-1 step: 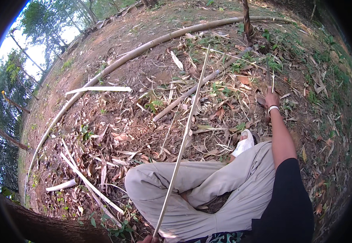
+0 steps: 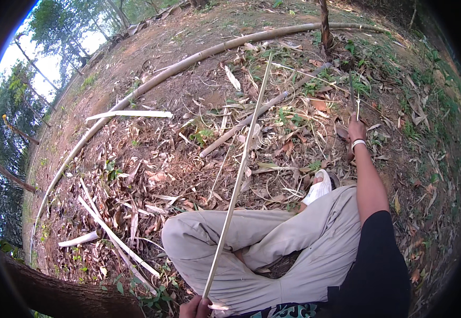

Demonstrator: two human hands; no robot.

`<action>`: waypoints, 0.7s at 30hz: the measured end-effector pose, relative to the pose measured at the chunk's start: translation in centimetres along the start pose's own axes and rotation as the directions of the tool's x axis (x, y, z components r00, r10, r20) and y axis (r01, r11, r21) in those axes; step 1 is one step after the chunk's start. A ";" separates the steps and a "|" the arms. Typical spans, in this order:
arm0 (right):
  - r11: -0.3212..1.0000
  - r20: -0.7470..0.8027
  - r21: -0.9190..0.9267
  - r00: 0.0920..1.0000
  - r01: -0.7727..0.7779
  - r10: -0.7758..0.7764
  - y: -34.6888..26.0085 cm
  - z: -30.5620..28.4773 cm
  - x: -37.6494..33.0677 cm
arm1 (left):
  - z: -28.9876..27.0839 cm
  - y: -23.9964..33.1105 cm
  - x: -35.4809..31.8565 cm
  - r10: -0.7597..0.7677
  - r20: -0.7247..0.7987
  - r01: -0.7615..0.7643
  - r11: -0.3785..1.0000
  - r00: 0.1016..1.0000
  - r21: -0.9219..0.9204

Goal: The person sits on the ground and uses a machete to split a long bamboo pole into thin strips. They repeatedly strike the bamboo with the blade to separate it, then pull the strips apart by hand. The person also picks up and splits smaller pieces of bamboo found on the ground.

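At the lower edge, my left hand (image 2: 196, 306) is closed around the near end of a long, pale bamboo strip (image 2: 238, 183). The strip slants up across my lap and its far tip reaches over the littered ground. My right arm stretches forward to the right, where my right hand (image 2: 356, 129) is closed on a long knife (image 2: 352, 91) with a narrow dark blade pointing away from me. Most of the knife's handle is hidden by the fingers. A small pale piece (image 2: 358, 105) shows beside the blade, just past the hand.
A long bamboo pole (image 2: 204, 54) curves across the far ground. A shorter pole (image 2: 251, 117) lies nearer, close to a thin upright trunk (image 2: 325, 32). Split pieces (image 2: 130, 114) and pale strips (image 2: 115, 238) lie to the left. A thick trunk (image 2: 66, 294) crosses the lower left.
My left hand has risen slightly further into view with the bamboo strip, whose far tip has moved a little up and left. My right hand stays nearly in place.
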State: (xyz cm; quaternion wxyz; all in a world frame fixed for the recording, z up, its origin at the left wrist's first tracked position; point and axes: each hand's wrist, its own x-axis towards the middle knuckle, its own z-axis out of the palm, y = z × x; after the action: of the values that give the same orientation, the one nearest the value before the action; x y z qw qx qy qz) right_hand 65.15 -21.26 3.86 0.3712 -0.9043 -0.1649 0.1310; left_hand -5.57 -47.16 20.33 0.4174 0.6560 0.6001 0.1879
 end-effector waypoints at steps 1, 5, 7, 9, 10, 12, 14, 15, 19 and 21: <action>0.998 0.004 0.017 0.998 0.068 -0.068 -1.5 0.1 -2.6 | 0.5 0.6 3.1 -0.210 0.221 0.260 0.938 0.952 -0.230; 0.942 0.042 0.079 0.943 0.325 -0.329 -5.8 -1.1 -9.2 | 5.0 6.0 18.7 -0.016 0.444 0.323 0.710 0.896 -0.626; 0.873 0.101 0.143 0.871 0.466 -0.481 -8.4 -1.2 -14.0 | 8.1 6.9 26.5 0.064 0.413 0.250 0.707 0.909 -0.662; 0.746 0.130 0.180 0.736 0.642 -0.665 -9.6 -0.3 -17.1 | 9.4 8.5 30.2 0.085 0.395 0.243 0.665 0.915 -0.706; 0.664 0.137 0.175 0.649 0.727 -0.748 -9.8 0.3 -18.1 | 9.8 9.5 30.9 0.089 0.416 0.274 0.627 0.905 -0.729; 0.651 0.349 0.081 0.590 0.755 -0.728 -11.6 0.8 -22.1 | 9.3 7.2 31.9 0.056 0.455 0.345 0.571 0.889 -0.744; 0.564 0.450 0.054 0.484 0.824 -0.751 -11.6 1.0 -24.5 | 9.7 5.5 32.1 0.036 0.467 0.391 0.492 0.883 -0.778; 0.515 0.505 0.059 0.420 0.855 -0.755 -11.4 1.7 -25.5 | 10.0 5.1 31.8 -0.044 0.426 0.389 0.500 0.904 -0.774; 0.334 0.552 0.058 0.249 0.941 -0.796 -10.2 3.9 -28.0 | 11.8 5.4 30.8 -0.070 0.434 0.434 0.304 0.898 -0.848; 0.317 0.592 0.080 0.210 0.945 -0.778 -10.3 3.9 -29.3 | 10.6 6.4 29.0 -0.001 0.499 0.478 0.289 0.867 -0.830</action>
State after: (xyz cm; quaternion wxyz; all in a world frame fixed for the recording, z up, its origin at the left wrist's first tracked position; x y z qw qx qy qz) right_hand 34.98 -23.47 11.87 0.1745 -0.6170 -0.7587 0.1149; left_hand 12.41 -22.70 11.73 0.8547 0.2148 0.3722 0.2912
